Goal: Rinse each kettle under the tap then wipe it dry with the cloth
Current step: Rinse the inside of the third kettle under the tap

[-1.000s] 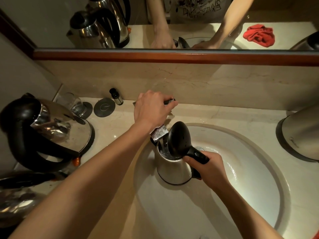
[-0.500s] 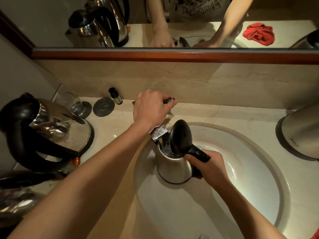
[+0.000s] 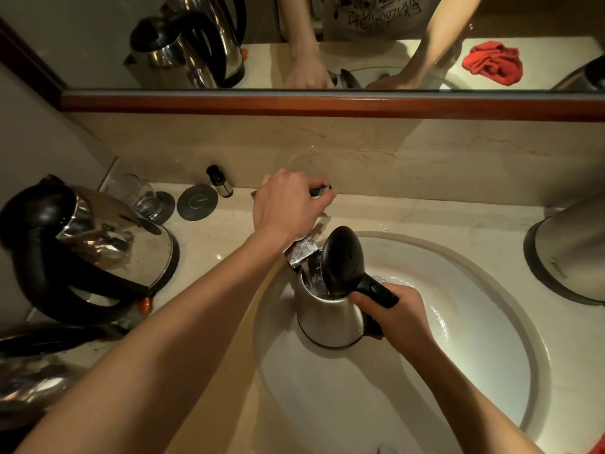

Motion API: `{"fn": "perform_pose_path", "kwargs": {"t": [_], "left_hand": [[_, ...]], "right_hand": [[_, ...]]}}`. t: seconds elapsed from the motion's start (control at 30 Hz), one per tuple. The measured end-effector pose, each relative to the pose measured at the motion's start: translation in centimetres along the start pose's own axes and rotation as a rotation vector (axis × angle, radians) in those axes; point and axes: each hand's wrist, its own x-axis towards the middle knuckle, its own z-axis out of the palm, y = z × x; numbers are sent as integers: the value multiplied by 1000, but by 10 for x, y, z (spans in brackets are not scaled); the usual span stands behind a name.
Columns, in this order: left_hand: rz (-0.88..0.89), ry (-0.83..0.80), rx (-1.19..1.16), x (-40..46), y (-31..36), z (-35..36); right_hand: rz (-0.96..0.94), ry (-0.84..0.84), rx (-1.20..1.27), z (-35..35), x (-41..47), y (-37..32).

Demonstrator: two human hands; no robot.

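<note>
The pale beige marble bench (image 3: 458,211) runs along a matching backsplash, with a white oval sink (image 3: 474,339) sunk into its middle. Toward the back left corner stand a clear drinking glass (image 3: 140,194) on a dark coaster, a round dark grey coaster (image 3: 197,202) lying bare just beside it, and a small dark-capped bottle (image 3: 220,181) upright against the backsplash. Along the left edge sits a stainless steel kettle with a black handle and lid (image 3: 85,247), and nearer the front left corner a second shiny kettle (image 3: 36,371) (only partly in view). At the right edge stands a brushed-steel kettle body (image 3: 573,257), cut off by the frame.
</note>
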Motion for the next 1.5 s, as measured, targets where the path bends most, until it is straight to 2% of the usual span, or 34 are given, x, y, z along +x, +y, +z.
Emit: {"fn": "perform_pose_path", "kwargs": {"t": [0.57, 1.5], "left_hand": [[4, -3, -2, 0, -1, 1], [4, -2, 4, 0, -1, 2]], "right_hand": [[-2, 30, -90, 0, 4, -1], [-23, 20, -101, -2, 7, -2]]}}
